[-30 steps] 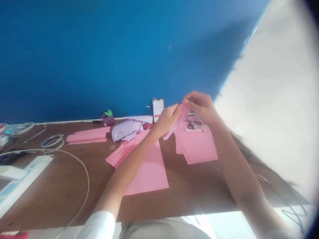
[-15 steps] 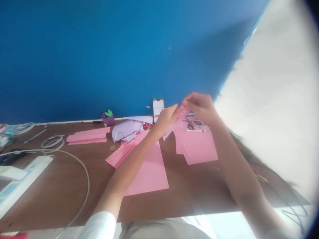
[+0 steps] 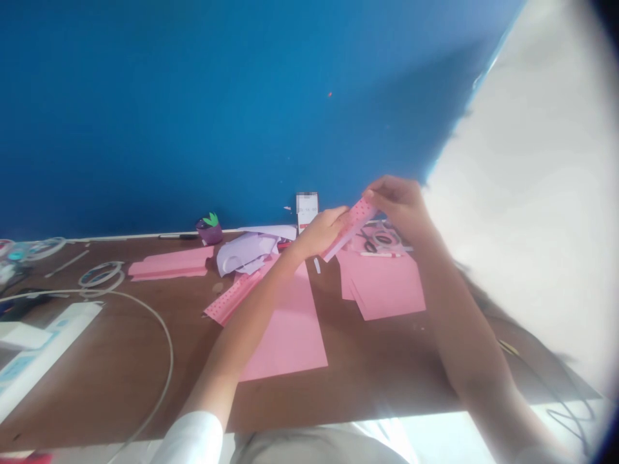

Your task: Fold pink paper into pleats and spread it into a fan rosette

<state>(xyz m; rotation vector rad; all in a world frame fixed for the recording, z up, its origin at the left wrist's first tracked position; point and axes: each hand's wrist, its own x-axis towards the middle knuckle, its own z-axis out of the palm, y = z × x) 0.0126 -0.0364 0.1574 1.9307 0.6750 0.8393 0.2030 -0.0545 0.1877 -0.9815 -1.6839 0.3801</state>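
Observation:
Between my two hands, raised above the far part of the table, is a strip of pink paper (image 3: 358, 216) with small red marks. My left hand (image 3: 322, 232) is closed on its lower left end. At its upper right end, my right hand (image 3: 396, 196) pinches the strip between thumb and fingers. Beneath the hands lie pink sheets (image 3: 391, 290) with scissors (image 3: 370, 245), a roll of tape (image 3: 385, 238) and a white-and-red pen (image 3: 381, 254) on them. A large pink sheet (image 3: 290, 335) and a folded, red-dotted pink piece (image 3: 232, 299) lie beside my left forearm.
A phone (image 3: 307, 209) leans on the blue wall. Crumpled lilac paper (image 3: 246, 251), a purple pot (image 3: 209, 232) and folded pink paper (image 3: 171, 264) lie along the back. A white power strip (image 3: 53, 348) and a looping cable (image 3: 167, 361) occupy the left side.
My right hand has shifted slightly right and up, so more of the pink strip shows between the hands. My left hand has moved down slightly.

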